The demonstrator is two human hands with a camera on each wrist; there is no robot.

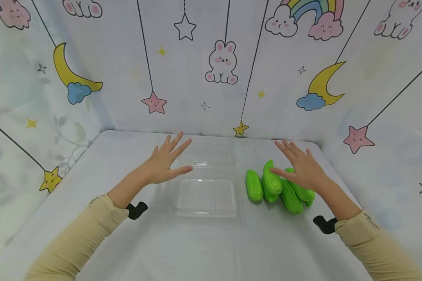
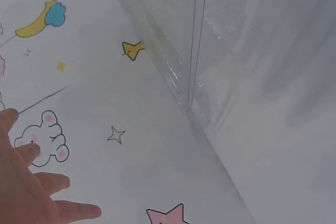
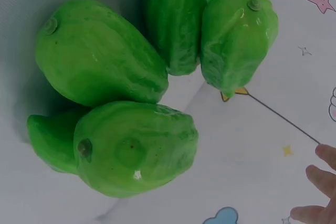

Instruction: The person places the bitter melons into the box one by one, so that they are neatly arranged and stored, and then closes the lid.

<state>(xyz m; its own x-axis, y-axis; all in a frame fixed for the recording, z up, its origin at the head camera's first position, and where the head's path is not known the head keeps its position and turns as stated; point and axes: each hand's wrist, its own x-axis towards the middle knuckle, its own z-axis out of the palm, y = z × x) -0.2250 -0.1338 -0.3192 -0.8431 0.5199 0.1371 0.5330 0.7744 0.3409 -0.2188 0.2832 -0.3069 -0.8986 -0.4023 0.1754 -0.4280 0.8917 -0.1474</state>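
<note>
A clear plastic box [image 1: 206, 214] lies on the white table, its lid [image 1: 211, 154] folded back toward the wall. To its right sits a loose group of several glossy green fruits [image 1: 254, 187], papaya-like in shape, some leaning on others. My left hand [image 1: 161, 166] is spread at the left side of the box, holding nothing. Above the fruits my right hand [image 1: 304, 168] is likewise spread, its thumb overlapping one fruit in the head view. Up close in the right wrist view, the fruits [image 3: 134, 148] show ribbed skin and small stem ends.
The white table [image 1: 126, 242] ends at a fabric wall [image 1: 123, 70] printed with moons, stars and rabbits. That fabric also rises on the left and right. A black wrist mount [image 1: 138, 210] sits on the left wrist, another [image 1: 325, 225] on the right.
</note>
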